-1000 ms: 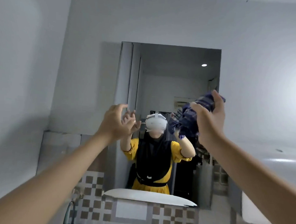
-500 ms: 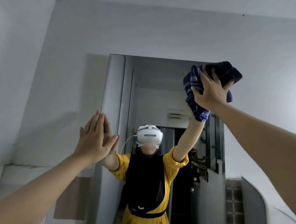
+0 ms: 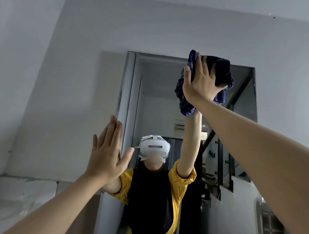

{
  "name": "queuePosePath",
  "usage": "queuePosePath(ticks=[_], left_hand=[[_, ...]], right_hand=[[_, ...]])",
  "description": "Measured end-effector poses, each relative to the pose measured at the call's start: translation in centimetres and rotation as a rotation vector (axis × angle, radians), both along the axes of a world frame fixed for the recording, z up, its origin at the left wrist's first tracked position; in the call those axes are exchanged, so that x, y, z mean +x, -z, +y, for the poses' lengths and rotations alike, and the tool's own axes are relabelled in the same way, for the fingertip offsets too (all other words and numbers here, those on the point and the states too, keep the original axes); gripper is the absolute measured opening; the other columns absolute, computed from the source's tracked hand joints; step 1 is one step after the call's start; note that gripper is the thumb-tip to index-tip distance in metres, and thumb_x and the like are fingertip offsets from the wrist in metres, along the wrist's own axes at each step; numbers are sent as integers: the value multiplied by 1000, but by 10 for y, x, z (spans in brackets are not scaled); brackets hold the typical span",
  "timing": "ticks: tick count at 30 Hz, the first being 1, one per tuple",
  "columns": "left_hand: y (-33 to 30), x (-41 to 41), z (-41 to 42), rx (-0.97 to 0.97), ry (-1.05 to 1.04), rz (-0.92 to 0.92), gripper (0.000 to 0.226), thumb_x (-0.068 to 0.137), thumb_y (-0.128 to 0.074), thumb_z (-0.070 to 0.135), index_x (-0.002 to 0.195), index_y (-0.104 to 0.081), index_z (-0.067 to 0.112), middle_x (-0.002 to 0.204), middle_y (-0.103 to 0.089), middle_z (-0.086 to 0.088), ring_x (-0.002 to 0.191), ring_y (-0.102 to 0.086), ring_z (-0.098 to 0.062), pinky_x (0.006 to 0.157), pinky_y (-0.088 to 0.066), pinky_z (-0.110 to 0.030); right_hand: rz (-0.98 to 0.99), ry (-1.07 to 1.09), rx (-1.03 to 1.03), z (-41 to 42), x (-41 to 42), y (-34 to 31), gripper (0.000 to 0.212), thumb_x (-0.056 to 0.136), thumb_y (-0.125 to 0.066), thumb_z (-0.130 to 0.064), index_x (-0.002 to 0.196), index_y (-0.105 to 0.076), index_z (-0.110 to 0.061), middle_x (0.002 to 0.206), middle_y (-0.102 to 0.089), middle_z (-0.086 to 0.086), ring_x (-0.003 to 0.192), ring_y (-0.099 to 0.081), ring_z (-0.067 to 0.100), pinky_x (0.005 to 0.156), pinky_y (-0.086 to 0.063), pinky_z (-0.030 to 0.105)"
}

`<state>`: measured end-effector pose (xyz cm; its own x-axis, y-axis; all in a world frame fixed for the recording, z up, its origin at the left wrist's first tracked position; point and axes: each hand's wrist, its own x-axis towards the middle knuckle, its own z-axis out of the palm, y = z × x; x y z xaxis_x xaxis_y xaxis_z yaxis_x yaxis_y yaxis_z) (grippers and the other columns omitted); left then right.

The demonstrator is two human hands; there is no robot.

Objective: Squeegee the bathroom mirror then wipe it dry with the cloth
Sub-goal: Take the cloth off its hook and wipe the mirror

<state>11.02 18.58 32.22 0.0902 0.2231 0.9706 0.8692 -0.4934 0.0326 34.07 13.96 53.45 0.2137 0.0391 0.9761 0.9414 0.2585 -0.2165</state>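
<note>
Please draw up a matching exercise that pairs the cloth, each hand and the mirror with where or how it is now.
Things:
1. cloth
2. left hand
3. right hand
4. mirror

States:
A. flat and open, at the mirror's left edge
B. mounted on the grey wall
C. dark blue, bunched up against the glass
D. pressing the cloth near the mirror's top

Pairs: 1-C, 2-A, 3-D, 4-B

Soft, dim, bluish light fills the frame, with no hard shadows. Wide-angle distortion bends the wall (image 3: 82,61) lines and stretches the forearms toward the lower corners. Detail is slightly soft throughout.
</note>
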Motion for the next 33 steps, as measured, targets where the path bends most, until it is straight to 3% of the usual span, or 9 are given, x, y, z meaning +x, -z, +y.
queuePosePath(ticks=[8, 19, 27, 33], left_hand=[[2, 0, 3, 46, 23, -6, 78, 91, -28, 57, 150, 1, 15, 160, 4, -5, 147, -7, -21, 110, -28, -59], [4, 1, 5, 56, 35, -25, 77, 91, -23, 60, 150, 4, 20, 160, 9, 0, 147, -4, -18, 114, -22, -55], [6, -1, 7, 47, 13, -13, 78, 91, -27, 57, 150, 1, 16, 160, 4, -3, 147, -8, -21, 112, -26, -57], [6, 0, 4, 55, -8, -10, 77, 90, -30, 56, 150, -8, 13, 160, -2, -5, 146, -13, -24, 111, -25, -59]], right_hand=[[-3, -24, 5, 9, -69, -9, 55, 97, -23, -53, 149, -16, -40, 160, -16, -9, 148, -6, 22, 101, -3, 75], [-325, -36, -48, 19, -160, 0, 52, 96, -30, -50, 147, -24, -40, 160, -18, -7, 148, -6, 23, 104, -5, 71], [-651, 3, -41, 14, -120, 20, 50, 94, -37, -53, 144, -32, -44, 157, -25, -14, 147, -15, 18, 107, -13, 61], [-686, 21, -35, 9, -65, 37, 51, 93, -39, -54, 143, -33, -45, 156, -27, -15, 146, -19, 17, 106, -19, 59]])
